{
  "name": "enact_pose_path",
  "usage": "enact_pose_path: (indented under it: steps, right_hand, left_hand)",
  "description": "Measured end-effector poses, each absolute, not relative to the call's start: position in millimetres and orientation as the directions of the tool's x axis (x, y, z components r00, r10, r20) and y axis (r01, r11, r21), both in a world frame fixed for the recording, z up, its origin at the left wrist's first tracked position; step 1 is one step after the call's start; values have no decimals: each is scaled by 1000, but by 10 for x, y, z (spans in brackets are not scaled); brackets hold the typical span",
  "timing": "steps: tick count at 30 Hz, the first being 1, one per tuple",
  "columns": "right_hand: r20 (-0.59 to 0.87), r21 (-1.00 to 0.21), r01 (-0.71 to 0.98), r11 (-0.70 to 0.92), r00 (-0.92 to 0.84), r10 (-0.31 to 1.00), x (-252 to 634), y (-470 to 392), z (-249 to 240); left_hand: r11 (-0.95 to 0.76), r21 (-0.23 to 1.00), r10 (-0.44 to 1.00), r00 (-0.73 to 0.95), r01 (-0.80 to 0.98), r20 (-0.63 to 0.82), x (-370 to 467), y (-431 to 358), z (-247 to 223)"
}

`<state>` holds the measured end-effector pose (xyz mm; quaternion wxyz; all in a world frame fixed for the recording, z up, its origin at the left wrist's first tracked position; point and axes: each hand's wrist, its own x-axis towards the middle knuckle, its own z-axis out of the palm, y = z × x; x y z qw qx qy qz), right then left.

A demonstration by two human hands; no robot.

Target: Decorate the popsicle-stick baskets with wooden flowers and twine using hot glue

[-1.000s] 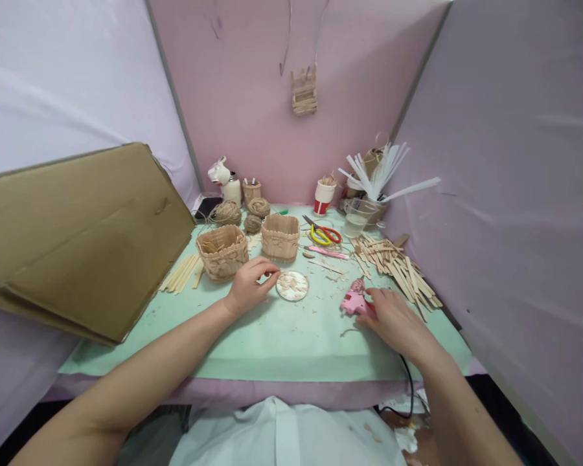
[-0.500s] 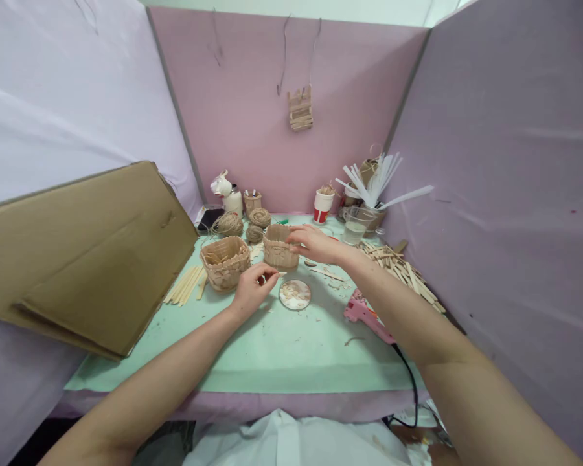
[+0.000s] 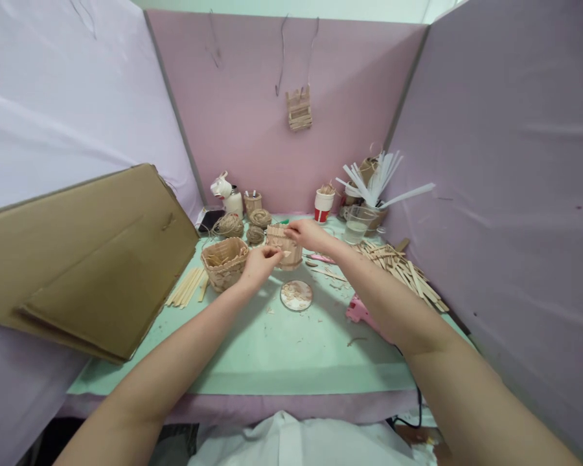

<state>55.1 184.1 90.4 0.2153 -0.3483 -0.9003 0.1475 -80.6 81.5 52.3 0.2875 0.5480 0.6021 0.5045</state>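
Hemmed in by stick-filled basket (image 3: 217, 275) left of the round dish (image 3: 296, 296), pink glue gun (image 3: 358, 310) right, partly covered by forearm (image 3: 381, 285). Behind the dish, gripping slatted basket (image 3: 294, 259) by rim with right hand (image 3: 309, 235), pinching pale wood chip (image 3: 287, 254) beside it with left hand (image 3: 261, 263)

Single head-worn view, facing forward-down across table (image 3: 262, 362).

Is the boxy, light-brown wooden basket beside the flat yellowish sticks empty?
Not empty: thin tan strips lie inside the basket, showing through its open top.
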Motion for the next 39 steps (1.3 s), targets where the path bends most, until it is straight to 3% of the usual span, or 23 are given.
enact_pose_path:
  steps: [10, 24, 39]
  right_hand:
    - [302, -419, 564, 711, -652, 695, 571, 1882, 876]
    - [282, -430, 567, 703, -655, 701, 585, 1877, 861]
    - [293, -443, 551, 707, -656, 695, 588, 1882, 833]
  left_hand:
    - [-96, 970, 958, -243, 224, 150, -805, 1026, 308]
    - [-133, 974, 952, -251, 184, 177, -827, 1108, 190]
    - [-137, 926, 913, -317, 352, 256, -775, 1075, 210]
